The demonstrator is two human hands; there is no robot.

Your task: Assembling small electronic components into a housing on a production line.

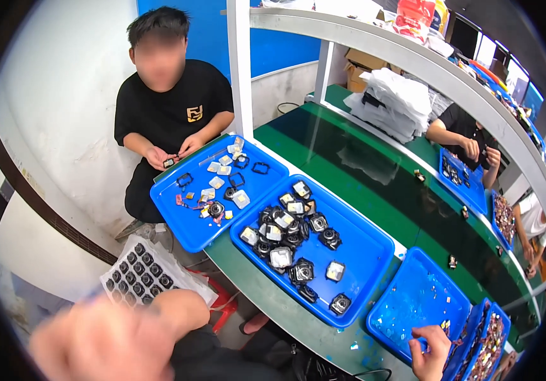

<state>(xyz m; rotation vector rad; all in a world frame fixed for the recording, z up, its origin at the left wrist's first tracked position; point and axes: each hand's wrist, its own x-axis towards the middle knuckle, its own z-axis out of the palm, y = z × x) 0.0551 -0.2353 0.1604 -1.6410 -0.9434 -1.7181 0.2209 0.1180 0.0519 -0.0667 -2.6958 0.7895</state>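
Note:
My left hand [105, 340] is at the lower left, close up and smeared by motion, so its fingers and anything in them cannot be made out. At the lower right, my right hand [433, 352] is over the near edge of a blue tray [406, 289] dotted with small scraps. Its fingers are loosely bent, thumb and forefinger apart, with nothing visible between them. Between my hands, a larger blue tray [365, 254] bears a heap of black watch-like casings [301, 272], some with clear or whitish covers.
Across from me a seated person [174, 108] handles a small part beside another blue tray [190, 236] of frames and covers. A white sheet [190, 286] with rows of round black parts lies lower left. A white post [242, 70] rises beside the green conveyor [362, 197]. Co-workers sit beyond.

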